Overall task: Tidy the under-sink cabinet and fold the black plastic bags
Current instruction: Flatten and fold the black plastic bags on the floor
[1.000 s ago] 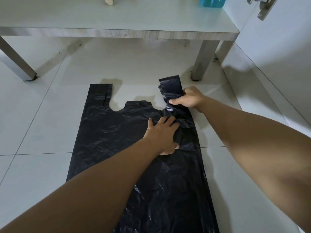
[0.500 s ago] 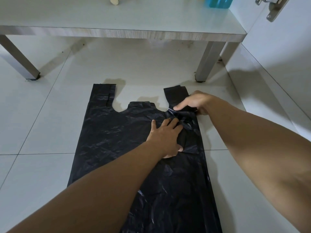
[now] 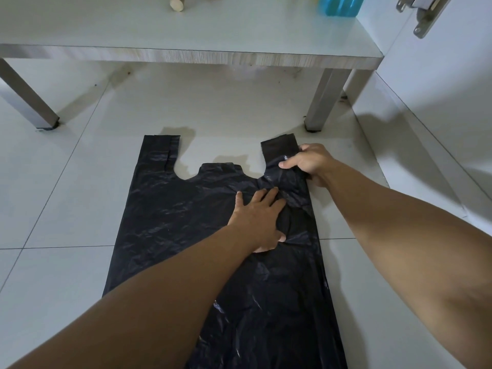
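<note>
Head view has your two forearms coming in from the bottom edge, both reaching out over a black plastic bag (image 3: 170, 225) that's spread flat on the tiled floor (image 3: 53, 198). The bag lies lengthwise away from you, bottom end running out of frame near you, handles at the far end.

Your left hand (image 3: 259, 222) sits palm down on the right half of the bag, fingers straight and together, pressing into a wrinkled patch just below the right handle. The plastic bunches up a bit around your fingertips and thumb.

Your right hand (image 3: 310, 162) is a little farther out, at the bag's right edge, fingers curled round the base of the right handle (image 3: 278, 147), thumb on top of the plastic. So the hands are close but not touching, one flat, one clamped on the handle.

The left handle (image 3: 159, 150) lies flat and untouched on the floor.

Past the bag there's a low grey desk (image 3: 186, 57) with metal legs. On top you can just see a small round wooden thing (image 3: 176, 4) and something blue (image 3: 338, 5), both cut off by the frame. A white wall (image 3: 439, 83) runs along your right.
</note>
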### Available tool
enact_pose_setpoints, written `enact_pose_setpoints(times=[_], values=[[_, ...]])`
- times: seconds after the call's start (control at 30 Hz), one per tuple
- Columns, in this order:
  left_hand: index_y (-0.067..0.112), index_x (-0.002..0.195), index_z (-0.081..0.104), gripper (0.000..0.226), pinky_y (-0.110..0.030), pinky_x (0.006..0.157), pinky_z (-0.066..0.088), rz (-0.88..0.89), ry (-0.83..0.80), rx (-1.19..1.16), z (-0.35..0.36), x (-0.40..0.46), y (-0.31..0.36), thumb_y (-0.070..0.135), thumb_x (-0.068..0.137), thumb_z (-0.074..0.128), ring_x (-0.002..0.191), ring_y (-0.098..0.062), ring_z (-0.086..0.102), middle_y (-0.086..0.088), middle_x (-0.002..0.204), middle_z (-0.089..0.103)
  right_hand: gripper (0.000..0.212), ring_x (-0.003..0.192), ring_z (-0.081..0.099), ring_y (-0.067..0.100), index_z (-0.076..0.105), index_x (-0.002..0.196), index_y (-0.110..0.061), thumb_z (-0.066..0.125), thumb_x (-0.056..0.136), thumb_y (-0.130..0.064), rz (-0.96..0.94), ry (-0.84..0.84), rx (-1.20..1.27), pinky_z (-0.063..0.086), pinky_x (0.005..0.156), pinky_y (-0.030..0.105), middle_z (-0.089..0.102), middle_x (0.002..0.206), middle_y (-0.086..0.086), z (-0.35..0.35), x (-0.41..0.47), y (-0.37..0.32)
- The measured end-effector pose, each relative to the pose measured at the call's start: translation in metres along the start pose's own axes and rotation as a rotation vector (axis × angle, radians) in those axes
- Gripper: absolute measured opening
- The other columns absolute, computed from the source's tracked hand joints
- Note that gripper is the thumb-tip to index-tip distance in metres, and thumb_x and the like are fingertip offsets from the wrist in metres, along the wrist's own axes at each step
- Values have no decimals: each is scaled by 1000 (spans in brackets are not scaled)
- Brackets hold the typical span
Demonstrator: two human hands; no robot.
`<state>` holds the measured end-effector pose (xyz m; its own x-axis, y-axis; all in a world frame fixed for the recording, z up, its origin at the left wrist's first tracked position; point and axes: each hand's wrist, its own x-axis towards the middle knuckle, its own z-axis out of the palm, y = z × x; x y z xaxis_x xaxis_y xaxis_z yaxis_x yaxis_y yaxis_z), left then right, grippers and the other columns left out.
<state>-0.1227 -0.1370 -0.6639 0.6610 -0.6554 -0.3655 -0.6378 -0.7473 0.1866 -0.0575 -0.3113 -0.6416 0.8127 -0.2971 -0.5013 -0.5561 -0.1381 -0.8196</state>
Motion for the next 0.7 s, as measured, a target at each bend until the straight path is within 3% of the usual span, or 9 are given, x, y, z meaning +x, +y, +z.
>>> enact_pose_setpoints(times=[0.13,0.3,0.43,0.57,0.63,0.7], values=[[27,154,6,85,-63,115,5,-11,-17,0,-3,2,0,55,90,53,149,-20,-3,6,162,-5,14,99,69,37,68,79,-4,76,68,1,18,47,124,55,91,47,72,99,17,2,1,-1],[27,155,1,90,-64,114,6,-20,-48,16,-7,4,0,57,89,54,148,-20,-3,8,162,-8,25,89,70,30,71,102,-2,68,77,3,-39,41,260,58,76,38,73,99,14,-6,-8,-5],[27,155,0,95,-64,114,5,-35,-55,-4,-11,7,1,57,85,58,148,-23,-3,8,162,-10,18,83,67,24,69,96,-4,66,80,4,-153,-2,159,53,67,28,69,93,13,-15,-27,-5],[27,155,5,99,-60,117,5,-45,-15,-44,-11,7,1,56,81,64,148,-25,-1,4,162,-5,18,82,68,18,72,80,-11,67,77,7,-269,9,-9,52,71,23,71,85,7,-18,-48,7],[25,154,11,99,-54,119,9,-44,61,-68,-9,4,0,56,79,67,147,-24,7,-1,162,8,22,88,70,16,76,81,-14,67,79,6,-324,-15,-6,56,82,27,75,91,7,-17,-58,16],[24,153,18,96,-48,120,11,-59,133,-102,-4,-1,-4,60,78,67,147,-21,13,-2,159,19,27,89,69,3,76,76,-17,68,80,8,-358,-53,11,56,85,20,74,104,11,-16,-70,23]])
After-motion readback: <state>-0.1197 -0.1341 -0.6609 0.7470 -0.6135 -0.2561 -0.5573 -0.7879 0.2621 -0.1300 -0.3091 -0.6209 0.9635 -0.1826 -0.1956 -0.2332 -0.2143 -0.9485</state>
